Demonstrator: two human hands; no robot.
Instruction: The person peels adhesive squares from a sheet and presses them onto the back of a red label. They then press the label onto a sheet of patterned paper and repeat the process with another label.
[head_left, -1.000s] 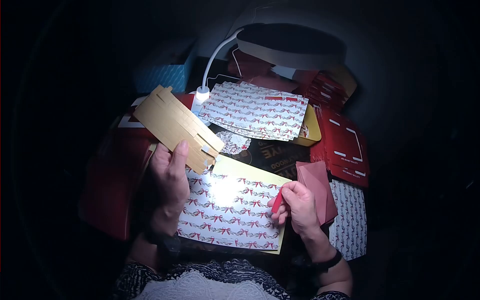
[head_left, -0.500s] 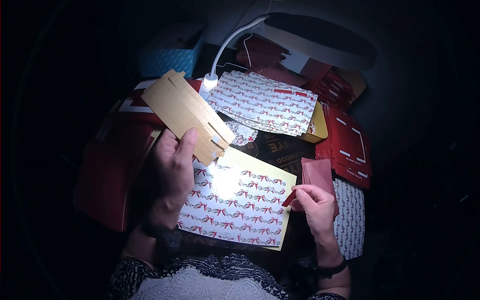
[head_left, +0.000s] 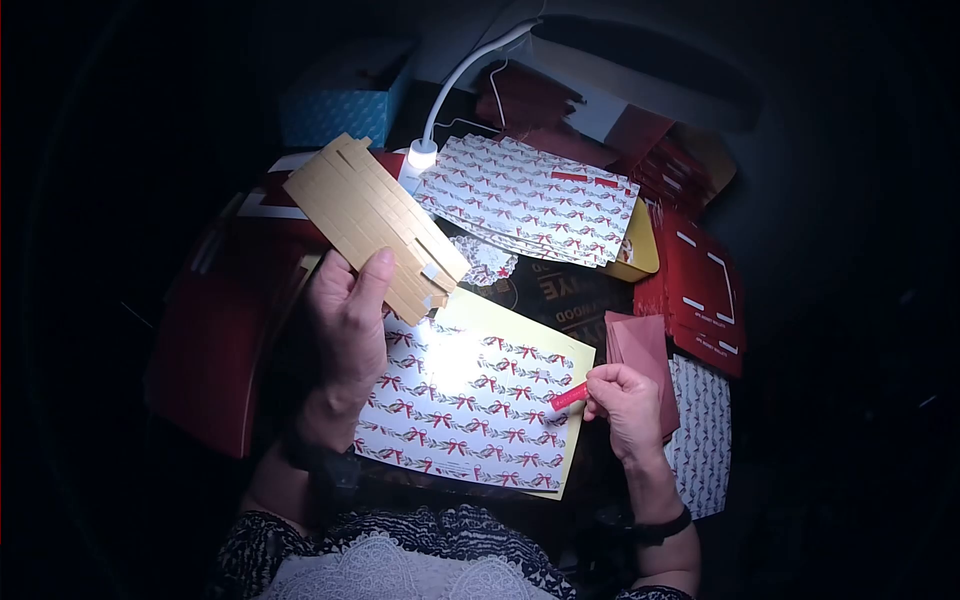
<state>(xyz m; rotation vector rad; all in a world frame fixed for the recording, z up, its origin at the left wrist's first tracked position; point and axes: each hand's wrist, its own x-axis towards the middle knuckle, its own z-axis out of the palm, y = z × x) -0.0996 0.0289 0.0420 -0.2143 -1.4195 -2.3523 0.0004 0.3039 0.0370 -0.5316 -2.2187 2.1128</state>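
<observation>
My left hand grips a tan card by its lower edge, tilted up, thumb on its face. Rows of overlapping tan strips cover the card, and two small pale bits sit near its lower end. Between thumb and fingers of my right hand is a small red strip, held over the right side of a patterned paper sheet. Garlands and red bows are printed on that white sheet. It lies on a pale yellow sheet, and the lamp's glare washes out part of it.
A white gooseneck lamp shines from behind. Near it lies a patterned paper stack, with a yellow tray partly beneath. Red die-cut sheets and pinkish-red papers are at right, red sheets at left. A blue box stands behind.
The red strip has turned and moved slightly left, so more of its face shows over the patterned sheet. The tan card has shifted slightly upward in view.
</observation>
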